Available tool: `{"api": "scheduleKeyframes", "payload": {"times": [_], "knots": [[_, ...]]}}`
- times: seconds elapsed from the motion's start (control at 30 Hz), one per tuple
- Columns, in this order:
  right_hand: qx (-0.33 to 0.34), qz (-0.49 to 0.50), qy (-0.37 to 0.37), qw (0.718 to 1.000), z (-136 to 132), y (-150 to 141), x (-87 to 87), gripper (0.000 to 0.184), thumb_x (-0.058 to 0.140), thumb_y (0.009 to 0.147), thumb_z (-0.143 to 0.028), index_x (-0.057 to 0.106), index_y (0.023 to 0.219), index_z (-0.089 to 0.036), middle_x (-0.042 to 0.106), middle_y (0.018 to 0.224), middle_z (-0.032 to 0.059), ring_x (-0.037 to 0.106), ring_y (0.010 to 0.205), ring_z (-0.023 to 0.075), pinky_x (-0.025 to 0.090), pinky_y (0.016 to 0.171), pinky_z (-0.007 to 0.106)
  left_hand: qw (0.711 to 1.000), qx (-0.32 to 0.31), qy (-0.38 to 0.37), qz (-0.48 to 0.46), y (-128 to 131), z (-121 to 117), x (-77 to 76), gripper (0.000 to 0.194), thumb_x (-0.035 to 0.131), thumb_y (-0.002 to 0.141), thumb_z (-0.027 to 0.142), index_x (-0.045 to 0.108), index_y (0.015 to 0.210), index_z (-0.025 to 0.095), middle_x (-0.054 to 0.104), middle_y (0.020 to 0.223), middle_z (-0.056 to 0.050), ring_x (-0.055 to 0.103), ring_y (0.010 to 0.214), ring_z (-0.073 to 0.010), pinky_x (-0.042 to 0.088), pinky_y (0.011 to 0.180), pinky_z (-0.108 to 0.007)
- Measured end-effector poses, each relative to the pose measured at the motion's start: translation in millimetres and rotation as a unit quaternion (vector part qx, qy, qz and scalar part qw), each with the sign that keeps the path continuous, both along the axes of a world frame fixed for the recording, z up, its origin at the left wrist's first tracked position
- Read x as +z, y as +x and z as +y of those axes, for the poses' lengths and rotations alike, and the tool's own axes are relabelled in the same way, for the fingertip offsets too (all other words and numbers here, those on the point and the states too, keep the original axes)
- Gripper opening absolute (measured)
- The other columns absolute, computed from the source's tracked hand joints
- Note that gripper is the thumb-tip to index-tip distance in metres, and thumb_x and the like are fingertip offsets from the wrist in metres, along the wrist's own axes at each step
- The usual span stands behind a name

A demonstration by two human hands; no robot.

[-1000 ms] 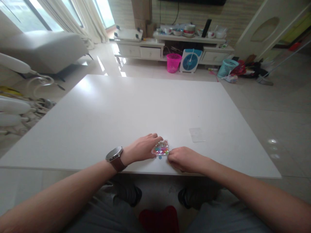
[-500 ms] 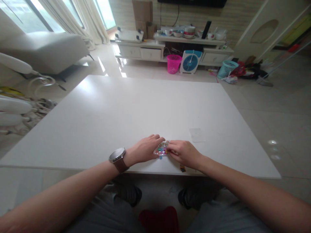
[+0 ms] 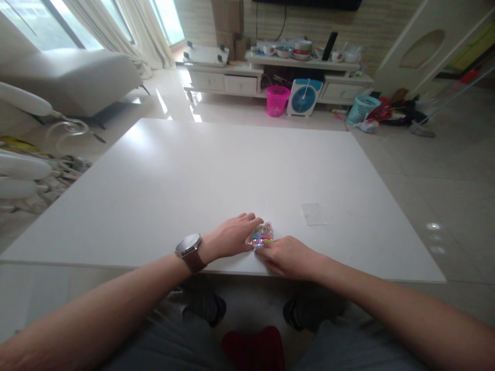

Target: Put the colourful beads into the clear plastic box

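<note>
A small clear compartment box (image 3: pixel 266 228) of colourful little pieces rests near the front edge of the white table (image 3: pixel 216 170). From its left side, my left hand (image 3: pixel 236 236) grips the box, fingers along the far side and thumb close to the near side. My right hand (image 3: pixel 288 256) is closed just in front of the box, its fingertips pinched at a small light-blue piece (image 3: pixel 257 248). Those fingers mostly cover the piece, so its shape is unclear. A flat clear square, like a lid (image 3: pixel 314 214), lies to the right, apart from both hands.
Beyond the table stand a low white cabinet (image 3: pixel 242 84) with dishes on top, a pink basket (image 3: pixel 277 100), a blue-and-white fan (image 3: pixel 303 98) and a light-blue basket (image 3: pixel 362 109). White chairs (image 3: pixel 23 167) are at the left. A red seat (image 3: pixel 253 348) shows below me.
My right hand has moved from over the box's right side to its front edge, onto the small blue piece. It now covers a dark, orange-flecked item's spot. My left hand stays on the box.
</note>
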State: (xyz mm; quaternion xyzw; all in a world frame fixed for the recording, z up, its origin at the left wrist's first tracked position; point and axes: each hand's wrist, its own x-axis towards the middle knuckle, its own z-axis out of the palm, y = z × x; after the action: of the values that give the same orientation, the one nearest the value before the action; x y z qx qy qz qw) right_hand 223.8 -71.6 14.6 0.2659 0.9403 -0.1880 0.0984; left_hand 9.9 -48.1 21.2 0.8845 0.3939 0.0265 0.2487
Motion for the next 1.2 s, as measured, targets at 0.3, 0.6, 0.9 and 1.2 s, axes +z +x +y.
{"api": "scheduleKeyframes", "payload": {"times": [0.3,0.6,0.9,1.2], "knots": [[0.015,-0.016,0.034,0.999,6,6,-1.2,0.016,0.049,0.092,-0.014,0.064,0.096,-0.015,0.073,0.099,0.0107,0.069,0.082,0.0213,0.041,0.063,0.029,1.0,0.0,0.005,0.006,0,0,-0.7,0.037,0.065,0.084,0.027,0.053,0.119,0.023,0.059,0.11,-0.007,0.058,0.104,-0.0244,0.048,0.086,-0.035],[0.012,-0.043,0.04,0.998,9,10,0.1,0.013,0.052,0.09,-0.012,0.066,0.091,-0.014,0.074,0.09,0.0109,0.069,0.076,0.0209,0.038,0.061,0.029,1.0,-0.002,0.001,0.006,-2,1,-2.2,0.049,0.067,0.078,0.022,0.05,0.125,0.023,0.059,0.112,-0.007,0.058,0.106,-0.0244,0.048,0.088,-0.035],[0.005,-0.068,0.039,0.997,14,18,2.2,0.01,0.06,0.084,-0.008,0.067,0.081,-0.015,0.074,0.083,0.009,0.068,0.073,0.0206,0.034,0.059,0.028,1.0,-0.003,0.004,0.009,-5,2,-4.0,0.047,0.064,0.078,0.019,0.05,0.123,0.023,0.06,0.109,-0.007,0.058,0.103,-0.0237,0.048,0.085,-0.034],[-0.064,-0.102,0.026,0.992,22,25,11.3,0.013,0.06,0.081,-0.009,0.069,0.087,-0.016,0.073,0.088,0.0089,0.068,0.081,0.0219,0.035,0.063,0.028,1.0,-0.009,0.01,0.004,-5,2,-4.9,0.044,0.062,0.085,0.029,0.049,0.126,0.022,0.061,0.111,-0.008,0.059,0.103,-0.0244,0.048,0.085,-0.035]]}}
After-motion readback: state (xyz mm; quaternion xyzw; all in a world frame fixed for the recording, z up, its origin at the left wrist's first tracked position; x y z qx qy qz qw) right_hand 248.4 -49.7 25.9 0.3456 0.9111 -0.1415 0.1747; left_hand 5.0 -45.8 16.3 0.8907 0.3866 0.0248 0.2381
